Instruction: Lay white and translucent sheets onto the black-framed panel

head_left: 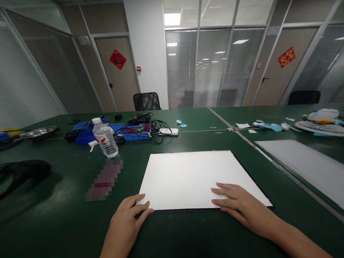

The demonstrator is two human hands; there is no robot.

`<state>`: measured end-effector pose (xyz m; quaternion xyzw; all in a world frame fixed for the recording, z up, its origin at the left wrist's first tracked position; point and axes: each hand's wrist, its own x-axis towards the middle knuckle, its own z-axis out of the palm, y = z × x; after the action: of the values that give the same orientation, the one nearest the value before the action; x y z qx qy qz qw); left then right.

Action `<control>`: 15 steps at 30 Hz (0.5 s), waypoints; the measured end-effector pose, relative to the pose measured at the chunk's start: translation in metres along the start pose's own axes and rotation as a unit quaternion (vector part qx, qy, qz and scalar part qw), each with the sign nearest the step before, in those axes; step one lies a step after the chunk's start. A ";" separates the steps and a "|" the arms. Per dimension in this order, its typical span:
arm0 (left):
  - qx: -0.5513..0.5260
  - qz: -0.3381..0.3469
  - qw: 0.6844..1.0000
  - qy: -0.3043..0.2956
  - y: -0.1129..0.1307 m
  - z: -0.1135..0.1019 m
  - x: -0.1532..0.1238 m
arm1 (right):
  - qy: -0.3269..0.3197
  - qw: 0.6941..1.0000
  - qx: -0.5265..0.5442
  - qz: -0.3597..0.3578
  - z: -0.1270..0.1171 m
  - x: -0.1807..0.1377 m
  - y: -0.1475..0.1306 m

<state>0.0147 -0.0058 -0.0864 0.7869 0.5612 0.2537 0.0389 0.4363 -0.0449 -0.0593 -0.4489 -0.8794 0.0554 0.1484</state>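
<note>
A white rectangular sheet or board (187, 179) with a thin dark edge lies flat on the green table (180, 242) in front of me. At its near left corner rests my left hand (132, 214), fingers stretched out and the tips touching the corner. My right hand (239, 205) lies over the near edge towards the right, fingers spread on the white surface. Neither hand grips anything. Left of the board, a blurred-out reddish strip (105, 181) lies on the table, its kind hidden. Beyond that strip stands a clear plastic bottle (105, 138) with a white cap.
Blue trays (135, 132) hold tangled cables, with a white power strip (168, 132) beside them. A black object (24, 170) lies at the left. At the right are a fan-like grille (322, 128) and a long white sheet (310, 170) across a metal seam (277, 168).
</note>
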 end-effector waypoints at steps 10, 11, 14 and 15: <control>0.075 -0.035 0.997 0.006 -0.030 -0.046 0.025 | 0.151 0.973 -0.117 0.128 -0.013 -0.059 0.055; 0.099 -0.043 0.994 0.011 -0.039 -0.052 0.032 | 0.165 0.963 -0.133 0.166 -0.017 -0.072 0.070; 0.153 -0.100 0.983 0.001 -0.069 -0.064 0.053 | 0.185 0.923 -0.184 0.284 -0.024 -0.116 0.116; 0.159 -0.118 0.980 -0.008 -0.078 -0.066 0.059 | 0.185 0.905 -0.203 0.324 -0.026 -0.131 0.130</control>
<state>-0.0677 0.0620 -0.0353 0.7134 0.6829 0.1483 -0.0528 0.6174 -0.0750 -0.0926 -0.7318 -0.6345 -0.1627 0.1881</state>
